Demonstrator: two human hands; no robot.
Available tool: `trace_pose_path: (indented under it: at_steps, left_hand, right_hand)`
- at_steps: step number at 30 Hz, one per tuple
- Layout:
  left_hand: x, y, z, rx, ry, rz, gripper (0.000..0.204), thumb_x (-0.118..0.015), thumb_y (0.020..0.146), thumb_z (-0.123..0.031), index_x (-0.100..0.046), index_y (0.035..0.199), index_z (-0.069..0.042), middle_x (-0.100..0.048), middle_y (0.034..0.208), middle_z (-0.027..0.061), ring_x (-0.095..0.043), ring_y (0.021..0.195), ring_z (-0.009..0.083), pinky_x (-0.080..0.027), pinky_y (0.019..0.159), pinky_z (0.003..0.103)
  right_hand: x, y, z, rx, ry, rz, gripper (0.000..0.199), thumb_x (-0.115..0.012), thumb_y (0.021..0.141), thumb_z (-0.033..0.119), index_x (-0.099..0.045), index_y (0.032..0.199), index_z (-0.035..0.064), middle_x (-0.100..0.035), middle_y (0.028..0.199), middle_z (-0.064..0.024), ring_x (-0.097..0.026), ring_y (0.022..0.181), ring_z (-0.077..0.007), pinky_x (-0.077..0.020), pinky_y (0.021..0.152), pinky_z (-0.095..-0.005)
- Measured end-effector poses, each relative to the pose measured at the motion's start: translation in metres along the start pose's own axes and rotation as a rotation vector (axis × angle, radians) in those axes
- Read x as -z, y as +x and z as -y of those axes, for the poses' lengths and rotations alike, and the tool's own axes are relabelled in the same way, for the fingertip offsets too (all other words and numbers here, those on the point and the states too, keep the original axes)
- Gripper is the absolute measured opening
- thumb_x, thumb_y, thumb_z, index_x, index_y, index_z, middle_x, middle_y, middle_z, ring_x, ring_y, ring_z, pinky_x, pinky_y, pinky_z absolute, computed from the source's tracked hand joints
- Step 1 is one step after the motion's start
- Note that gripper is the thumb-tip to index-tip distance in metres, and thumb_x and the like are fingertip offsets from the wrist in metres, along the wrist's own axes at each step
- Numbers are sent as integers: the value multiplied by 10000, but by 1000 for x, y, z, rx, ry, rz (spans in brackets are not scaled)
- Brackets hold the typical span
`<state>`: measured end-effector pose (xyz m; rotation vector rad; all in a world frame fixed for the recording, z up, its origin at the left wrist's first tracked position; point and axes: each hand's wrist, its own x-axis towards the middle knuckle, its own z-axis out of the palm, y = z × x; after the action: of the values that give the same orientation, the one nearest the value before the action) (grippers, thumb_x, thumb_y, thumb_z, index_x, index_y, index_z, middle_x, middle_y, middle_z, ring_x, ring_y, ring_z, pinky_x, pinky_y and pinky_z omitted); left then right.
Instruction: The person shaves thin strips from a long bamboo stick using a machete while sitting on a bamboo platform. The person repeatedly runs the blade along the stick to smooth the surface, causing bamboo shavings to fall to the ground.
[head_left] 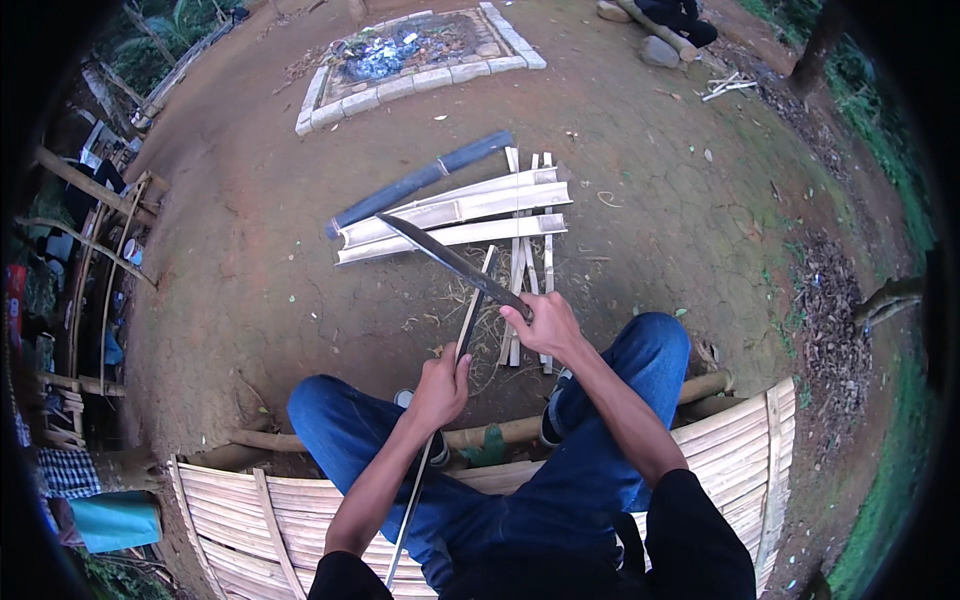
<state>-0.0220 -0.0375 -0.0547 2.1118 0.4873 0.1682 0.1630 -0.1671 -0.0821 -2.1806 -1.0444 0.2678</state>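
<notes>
My right hand is closed round the handle of a machete, whose long dark blade points away and to the left. Between my knees, my left hand grips a thin bamboo strip. The strip's far end rises past the fingers, and its tail runs down past my left thigh. The blade crosses the strip just beyond my left hand; whether the edge touches it I cannot tell. Ahead on the ground lie split bamboo halves, a dark whole bamboo pole and several narrow bamboo strips.
I sit on a bamboo slat bench with a round front pole. Thin shavings litter the dirt. A stone-edged fire pit smokes farther off. A bamboo rail stands left; a person sits at the far right.
</notes>
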Motion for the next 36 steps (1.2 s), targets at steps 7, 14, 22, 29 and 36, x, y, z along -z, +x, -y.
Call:
trace_pose_path:
  at_steps: [7,14,22,29,36]
  left_hand:
    - [-4,-4,-1,-57,15,-24,142,-497,954,-105,-500,943,36,-525,588,239,-566,580,433,-404,531,458]
    - [-3,-12,-25,-107,-77,55,158,-484,961,-117,-519,1006,30,-500,558,217,-547,541,412,-398,531,453]
    - [7,-4,6,53,-673,216,207,-409,1030,-224,-501,978,-46,-395,575,-44,-391,420,39,-307,389,222]
    - [21,-4,17,147,-848,244,225,-389,1038,-262,-460,984,-55,-347,591,-39,-338,395,48,-276,349,210]
    - [13,-1,23,181,-833,243,228,-402,1033,-271,-462,979,-59,-368,606,-34,-366,412,55,-314,374,220]
  right_hand:
    - [10,-7,10,185,-106,28,554,-598,832,563,-702,801,20,-606,562,-161,-653,583,-350,-534,612,-440]
    - [9,4,-8,-193,-69,130,639,-506,859,621,-705,975,25,-637,630,-210,-678,671,-369,-545,677,-470]
    - [-13,-7,13,-76,-318,370,728,-477,830,692,-703,874,1,-660,693,-224,-686,741,-365,-546,676,-465]
    - [-4,1,-5,-313,26,16,638,-500,899,550,-685,825,-56,-612,598,-214,-660,628,-354,-505,631,-440]
    - [-10,-1,-28,-128,339,-189,432,-556,913,363,-643,793,-43,-534,529,-173,-561,480,-306,-425,514,-387]
